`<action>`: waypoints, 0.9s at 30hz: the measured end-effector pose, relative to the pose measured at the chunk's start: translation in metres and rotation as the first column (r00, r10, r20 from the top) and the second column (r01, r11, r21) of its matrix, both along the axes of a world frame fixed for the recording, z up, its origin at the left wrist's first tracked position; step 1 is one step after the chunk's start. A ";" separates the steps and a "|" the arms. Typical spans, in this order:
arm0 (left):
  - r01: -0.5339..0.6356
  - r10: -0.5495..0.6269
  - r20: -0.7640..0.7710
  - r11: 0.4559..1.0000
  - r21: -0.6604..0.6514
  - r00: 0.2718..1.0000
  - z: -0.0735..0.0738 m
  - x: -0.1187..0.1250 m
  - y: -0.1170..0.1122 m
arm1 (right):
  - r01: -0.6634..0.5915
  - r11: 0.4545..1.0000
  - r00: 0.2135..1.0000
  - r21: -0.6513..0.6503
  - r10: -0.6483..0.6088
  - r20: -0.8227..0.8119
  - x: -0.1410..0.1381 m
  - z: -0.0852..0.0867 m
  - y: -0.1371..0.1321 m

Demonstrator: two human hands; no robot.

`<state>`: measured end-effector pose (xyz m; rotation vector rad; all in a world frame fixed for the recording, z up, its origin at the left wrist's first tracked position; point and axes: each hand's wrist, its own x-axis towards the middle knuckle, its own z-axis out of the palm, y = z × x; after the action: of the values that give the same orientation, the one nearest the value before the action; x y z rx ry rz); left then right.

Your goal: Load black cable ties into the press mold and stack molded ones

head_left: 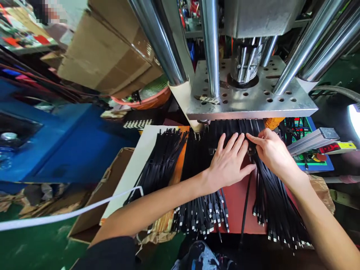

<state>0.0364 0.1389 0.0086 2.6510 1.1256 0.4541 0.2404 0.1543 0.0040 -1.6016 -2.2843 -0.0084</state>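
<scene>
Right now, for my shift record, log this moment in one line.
left hand: palm down, spread, at black cables; right hand: close beside left, at cables; drilled metal plate: above cables

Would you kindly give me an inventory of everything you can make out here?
Cables: uncounted, black, several groups across the work area
Red surface: one, red, beneath cables
White board: one, white, under the leftmost cables
Metal machine: one, silver, above the hands
Metal bar: one, silver, right
Control panel: one, green and blue, right
Cardboard box: one, brown, upper left
Basket: one, orange, below that box
Cabinet: one, blue, left
Carton: one, brown, lower left
Strap: one, white, lower left
Left hand: one, bare, over cables
Right hand: one, bare, at cables
</scene>
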 end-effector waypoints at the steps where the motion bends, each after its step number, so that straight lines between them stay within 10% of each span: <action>1: -0.021 0.021 -0.014 1.000 0.003 1.000 0.003 0.003 0.008 | 0.036 0.999 0.999 0.002 -0.036 0.035 -0.002 0.000 0.006; 17: -0.205 0.211 -0.073 0.976 0.079 0.975 0.015 0.043 0.108 | 0.200 0.976 0.978 -0.085 -0.193 0.076 -0.017 0.018 0.112; 22: 0.025 -0.061 0.279 0.991 0.128 0.958 0.015 -0.019 0.044 | 0.360 0.933 0.933 -0.016 -0.360 0.004 -0.044 0.016 -0.012; 27: -0.092 0.266 0.385 0.905 -0.415 0.884 0.024 -0.096 -0.093 | 0.187 0.840 0.979 -0.509 -0.200 0.029 -0.105 -0.028 -0.181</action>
<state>-0.0599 0.0459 0.0326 1.9798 1.1759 0.7308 0.1352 -0.0271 -0.0243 -2.0661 -2.2056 0.6158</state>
